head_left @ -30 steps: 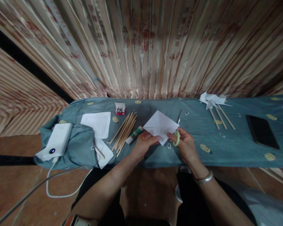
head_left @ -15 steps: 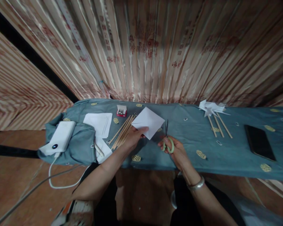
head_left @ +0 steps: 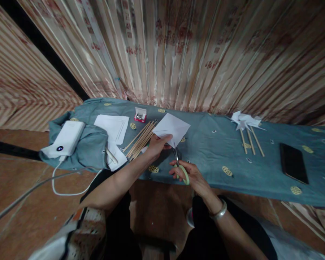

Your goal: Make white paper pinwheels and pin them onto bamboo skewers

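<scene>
My left hand (head_left: 159, 143) pinches a square sheet of white paper (head_left: 172, 126) near its lower left edge, thumb on top. A slit shows at the sheet's left corner. My right hand (head_left: 188, 172) grips scissors (head_left: 183, 174) with pale green handles, fingers through the loops. The scissor blades point up at the paper's lower corner and meet it there; whether they are cutting, I cannot tell. Just left of the paper lies a bundle of wooden sticks (head_left: 139, 142), partly behind my left hand.
A small red box of metal pins (head_left: 140, 115) stands behind the sticks. More white paper (head_left: 112, 126) and a white power bank (head_left: 69, 139) with a cable lie left. To the right are paper pinwheels (head_left: 245, 121) on sticks and a black phone (head_left: 294, 162). A curtain (head_left: 162, 54) hangs behind.
My right hand has brought the scissors left, from beside the paper to its lower corner. My left hand still holds the paper. The whole view has shifted slightly.
</scene>
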Demonstrator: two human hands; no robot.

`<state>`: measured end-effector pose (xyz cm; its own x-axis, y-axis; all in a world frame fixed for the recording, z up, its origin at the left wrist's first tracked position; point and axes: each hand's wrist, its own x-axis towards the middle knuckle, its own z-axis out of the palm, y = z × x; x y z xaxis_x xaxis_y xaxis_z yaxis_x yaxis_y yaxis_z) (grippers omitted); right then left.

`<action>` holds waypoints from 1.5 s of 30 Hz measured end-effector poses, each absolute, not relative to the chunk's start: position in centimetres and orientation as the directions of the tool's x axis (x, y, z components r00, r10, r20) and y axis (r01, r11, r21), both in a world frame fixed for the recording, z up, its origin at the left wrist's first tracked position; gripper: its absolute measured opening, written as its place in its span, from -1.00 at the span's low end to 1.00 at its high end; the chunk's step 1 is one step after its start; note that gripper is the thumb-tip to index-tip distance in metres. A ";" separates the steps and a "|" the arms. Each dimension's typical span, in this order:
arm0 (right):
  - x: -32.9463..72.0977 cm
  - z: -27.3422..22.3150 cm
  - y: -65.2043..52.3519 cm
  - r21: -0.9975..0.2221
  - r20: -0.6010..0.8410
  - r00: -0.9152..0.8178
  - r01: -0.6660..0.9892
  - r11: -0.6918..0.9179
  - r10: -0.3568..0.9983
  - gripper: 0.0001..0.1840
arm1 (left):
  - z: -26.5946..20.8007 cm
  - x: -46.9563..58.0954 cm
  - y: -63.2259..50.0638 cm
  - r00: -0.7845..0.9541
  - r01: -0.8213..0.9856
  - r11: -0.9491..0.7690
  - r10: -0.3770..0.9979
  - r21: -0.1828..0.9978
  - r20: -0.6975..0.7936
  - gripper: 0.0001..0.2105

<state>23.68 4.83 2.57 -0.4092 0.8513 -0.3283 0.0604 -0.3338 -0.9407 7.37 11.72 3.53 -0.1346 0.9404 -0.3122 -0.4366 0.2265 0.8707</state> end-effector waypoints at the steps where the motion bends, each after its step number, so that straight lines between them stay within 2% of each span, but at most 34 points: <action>1: 23.7 2.6 4.9 -0.940 -0.332 -0.407 0.063 -0.336 0.851 -0.48 | 3.5 7.4 11.7 -0.130 -0.439 0.224 0.942 0.870 -0.308 -0.77; 10: 24.1 2.5 5.0 -0.954 -0.296 -0.417 0.082 -0.288 0.860 -0.45 | 3.0 8.1 11.1 -0.083 -0.420 0.237 0.951 0.876 -0.297 -0.87; 20: 24.3 2.1 4.8 -0.961 -0.278 -0.396 0.115 -0.253 0.875 -0.48 | 2.7 8.4 11.0 -0.094 -0.404 0.219 0.956 0.888 -0.279 -0.88; 29: 24.0 2.6 4.8 -0.955 -0.296 -0.361 0.107 -0.276 0.884 -0.47 | 2.4 8.6 11.1 -0.086 -0.396 0.204 0.963 0.895 -0.257 -0.82; 38: 23.9 2.5 4.7 -0.955 -0.297 -0.351 0.094 -0.282 0.888 -0.48 | 2.6 8.5 11.0 -0.080 -0.421 0.203 0.962 0.884 -0.260 -0.88; 45: 23.8 2.5 4.7 -0.948 -0.316 -0.342 0.073 -0.310 0.885 -0.49 | 2.4 8.5 11.1 -0.086 -0.407 0.202 0.962 0.891 -0.258 -0.85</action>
<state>23.84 4.73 2.47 -0.3419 0.8851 -0.3157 0.0728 -0.3101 -0.9479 8.51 11.10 2.41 -0.0864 0.9623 -0.2579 -0.4072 0.2022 0.8907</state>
